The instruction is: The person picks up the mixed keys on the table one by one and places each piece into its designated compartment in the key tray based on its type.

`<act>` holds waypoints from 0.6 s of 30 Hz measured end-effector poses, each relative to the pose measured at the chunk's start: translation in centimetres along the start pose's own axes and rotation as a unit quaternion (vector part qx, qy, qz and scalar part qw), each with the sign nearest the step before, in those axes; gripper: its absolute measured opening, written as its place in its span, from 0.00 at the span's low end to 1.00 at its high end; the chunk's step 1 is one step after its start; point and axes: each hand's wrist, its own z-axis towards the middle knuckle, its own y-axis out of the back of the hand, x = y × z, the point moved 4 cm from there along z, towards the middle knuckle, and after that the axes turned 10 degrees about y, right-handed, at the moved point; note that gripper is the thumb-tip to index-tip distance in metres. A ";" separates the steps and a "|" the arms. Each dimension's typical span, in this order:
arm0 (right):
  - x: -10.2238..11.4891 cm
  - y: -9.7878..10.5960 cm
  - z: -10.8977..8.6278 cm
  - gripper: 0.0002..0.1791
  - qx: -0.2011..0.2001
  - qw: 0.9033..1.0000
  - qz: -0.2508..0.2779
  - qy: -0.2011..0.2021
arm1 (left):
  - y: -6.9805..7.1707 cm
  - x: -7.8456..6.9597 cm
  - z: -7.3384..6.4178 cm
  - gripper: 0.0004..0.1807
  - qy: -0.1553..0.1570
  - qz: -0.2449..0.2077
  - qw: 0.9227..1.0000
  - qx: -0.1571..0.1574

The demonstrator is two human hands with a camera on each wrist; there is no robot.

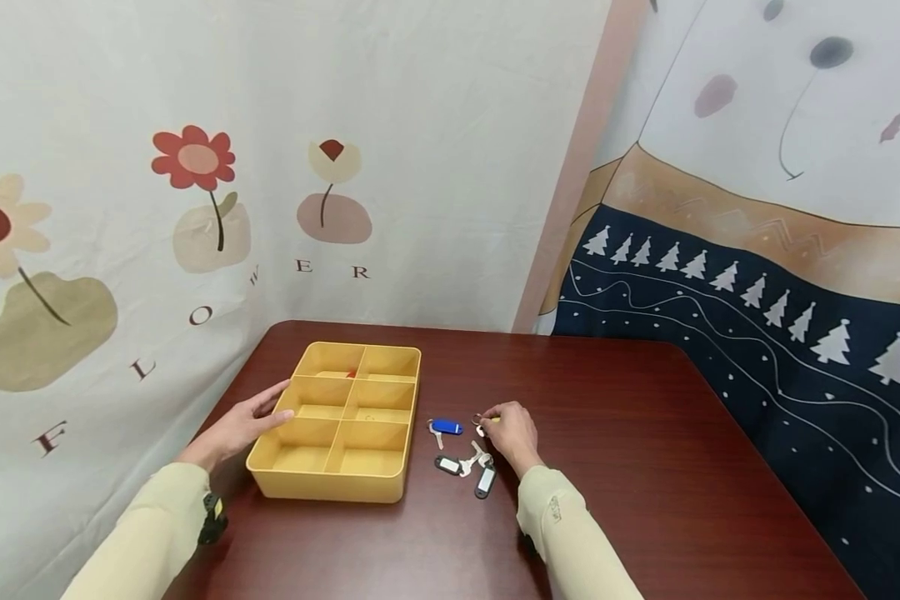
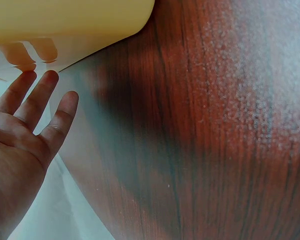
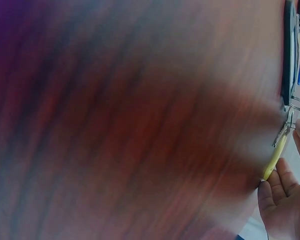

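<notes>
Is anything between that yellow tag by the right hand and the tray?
Yes: the blue tag and its key lie between the yellow tag and the tray, whose raised side also stands in the way.

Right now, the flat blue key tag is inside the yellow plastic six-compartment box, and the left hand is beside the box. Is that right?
Not quite: the flat blue key tag lies on the glossy reddish-brown table, outside the yellow plastic box, as the head view shows. The left hand is beside the box, as you said.
</notes>
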 end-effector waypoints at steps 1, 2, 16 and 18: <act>0.0 0.0 0.0 0.03 -0.002 1.000 -0.001 0.003 | 0.0 0.0 0.0 0.41 0.001 -0.004 1.000 0.001; 0.1 0.0 0.0 0.03 -0.004 1.000 -0.002 0.005 | 0.0 0.1 0.0 0.41 0.003 -0.009 1.000 0.003; 0.0 1.4 0.0 0.06 -0.050 0.998 0.048 0.004 | 0.0 0.1 -0.1 0.41 0.000 0.009 1.000 -0.005; 0.0 1.8 0.1 0.06 -0.064 0.996 0.060 -0.002 | 0.0 0.1 -0.1 0.41 -0.001 0.009 1.000 -0.005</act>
